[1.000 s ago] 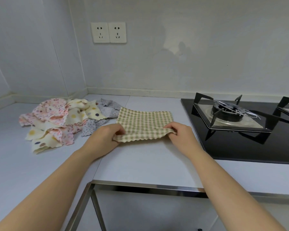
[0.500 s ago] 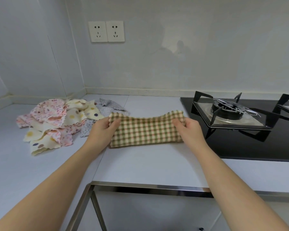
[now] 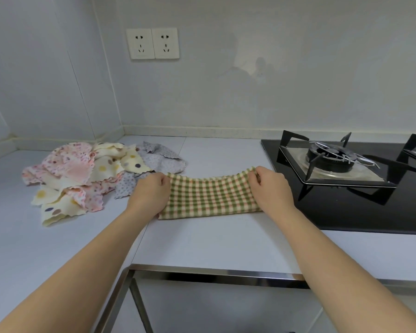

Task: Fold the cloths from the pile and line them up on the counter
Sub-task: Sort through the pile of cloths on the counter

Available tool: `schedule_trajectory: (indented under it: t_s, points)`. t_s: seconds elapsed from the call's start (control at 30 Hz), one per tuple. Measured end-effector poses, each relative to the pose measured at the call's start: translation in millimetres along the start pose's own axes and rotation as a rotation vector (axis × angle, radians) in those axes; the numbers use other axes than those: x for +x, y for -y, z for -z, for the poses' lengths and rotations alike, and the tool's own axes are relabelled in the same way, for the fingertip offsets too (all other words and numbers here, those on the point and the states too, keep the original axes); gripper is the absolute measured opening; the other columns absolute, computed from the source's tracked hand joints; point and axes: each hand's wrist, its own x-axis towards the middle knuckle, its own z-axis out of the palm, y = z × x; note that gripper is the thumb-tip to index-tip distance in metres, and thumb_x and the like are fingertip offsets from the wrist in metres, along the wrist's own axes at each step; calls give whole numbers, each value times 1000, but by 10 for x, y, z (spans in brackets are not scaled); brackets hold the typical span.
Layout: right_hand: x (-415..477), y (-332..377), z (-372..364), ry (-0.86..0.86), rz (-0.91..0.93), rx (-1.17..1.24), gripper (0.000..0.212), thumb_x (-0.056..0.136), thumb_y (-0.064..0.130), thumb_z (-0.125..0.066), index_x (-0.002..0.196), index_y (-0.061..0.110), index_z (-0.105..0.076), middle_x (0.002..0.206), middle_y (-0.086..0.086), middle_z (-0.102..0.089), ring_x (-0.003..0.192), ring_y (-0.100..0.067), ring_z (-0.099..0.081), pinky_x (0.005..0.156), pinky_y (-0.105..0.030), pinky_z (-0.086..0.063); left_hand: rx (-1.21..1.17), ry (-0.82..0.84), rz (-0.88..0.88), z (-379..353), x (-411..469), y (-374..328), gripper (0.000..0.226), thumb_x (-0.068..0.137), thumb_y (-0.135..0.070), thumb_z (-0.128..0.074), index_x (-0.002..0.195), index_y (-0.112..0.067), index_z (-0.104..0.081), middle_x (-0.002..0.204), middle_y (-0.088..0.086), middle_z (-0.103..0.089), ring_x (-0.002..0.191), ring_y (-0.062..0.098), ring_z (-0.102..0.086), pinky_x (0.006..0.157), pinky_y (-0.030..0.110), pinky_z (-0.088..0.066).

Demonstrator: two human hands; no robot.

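A green and beige checked cloth (image 3: 209, 195) lies folded in half on the white counter (image 3: 202, 241), its fold toward me. My left hand (image 3: 148, 192) pinches its far left corner and my right hand (image 3: 270, 188) pinches its far right corner, both held just above the lower layer. The far edge sags a little between my hands. A loose pile of cloths (image 3: 87, 174) sits to the left: pink floral, cream with coloured dots, and grey dotted pieces, crumpled and overlapping.
A black gas hob (image 3: 346, 188) with a burner and pan supports (image 3: 332, 162) lies right next to the cloth's right end. A double wall socket (image 3: 153, 43) is on the back wall. The counter's metal front edge (image 3: 214, 276) runs below my arms.
My hands lifted the near edge of the checked cloth and carried it away from me over the far edge, halving the cloth. The pile has not moved.
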Motion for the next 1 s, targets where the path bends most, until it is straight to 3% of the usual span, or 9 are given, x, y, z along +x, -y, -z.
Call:
schedule_trajectory:
  t_s: [0.2, 0.3, 0.43, 0.63, 0.73, 0.87, 0.93, 1.0]
  points:
    - [215, 67, -56, 128, 40, -236, 28, 99, 26, -35, 77, 14, -46, 76, -2, -52, 73, -27, -48, 59, -32, -33, 162, -52, 25, -38, 54, -67, 25, 94, -26, -43, 86, -8, -58, 75, 6, -61, 70, 23, -55, 59, 31, -41]
    - [264, 18, -107, 117, 32, -255, 28, 99, 25, -35, 75, 14, -44, 73, -2, -51, 70, -26, -48, 58, -31, -33, 238, -111, -3, -95, 109, -59, 23, 95, -25, -39, 86, -9, -55, 78, 7, -60, 73, 26, -56, 61, 34, -44]
    - [284, -60, -185, 87, 10, -232, 29, 98, 26, -37, 73, 13, -43, 65, 1, -46, 69, -27, -48, 58, -31, -34, 292, -182, -34, -198, 170, -2, 26, 100, -23, -31, 95, -6, -50, 79, 10, -57, 70, 27, -50, 58, 33, -35]
    - [329, -124, -207, 49, -31, -211, 27, 99, 27, -39, 76, 14, -45, 74, -4, -51, 72, -30, -49, 61, -32, -36, 433, -192, -19, -271, 225, -7, 23, 102, -17, -29, 103, -4, -48, 90, 18, -63, 68, 29, -50, 53, 35, -33]
    - [322, -110, -258, 78, -35, -321, 25, 99, 29, -39, 83, 14, -51, 78, -5, -55, 71, -26, -45, 60, -31, -35, 508, -119, 26, -284, 268, -57, 25, 100, -13, -30, 111, -4, -50, 105, 19, -63, 88, 33, -60, 61, 35, -37]
    - [335, -113, -306, 62, -50, -386, 27, 99, 31, -39, 92, 13, -58, 85, -7, -63, 70, -25, -45, 59, -29, -34, 540, -29, 123, -260, 318, -103, 33, 99, -14, -29, 120, -4, -53, 120, 18, -59, 106, 34, -58, 78, 37, -44]
    - [336, -115, -306, 65, -65, -401, 27, 99, 31, -38, 95, 14, -58, 89, -7, -65, 70, -25, -45, 60, -29, -34, 548, -44, 125, -267, 300, -114, 32, 99, -14, -31, 118, -4, -54, 117, 17, -60, 103, 33, -59, 75, 36, -43]
    - [325, -103, -310, 73, -62, -430, 26, 99, 31, -38, 99, 13, -57, 91, -8, -65, 70, -25, -44, 60, -30, -33, 575, -87, 84, -287, 269, -108, 25, 98, -15, -33, 109, -6, -54, 106, 15, -63, 87, 29, -58, 66, 32, -38]
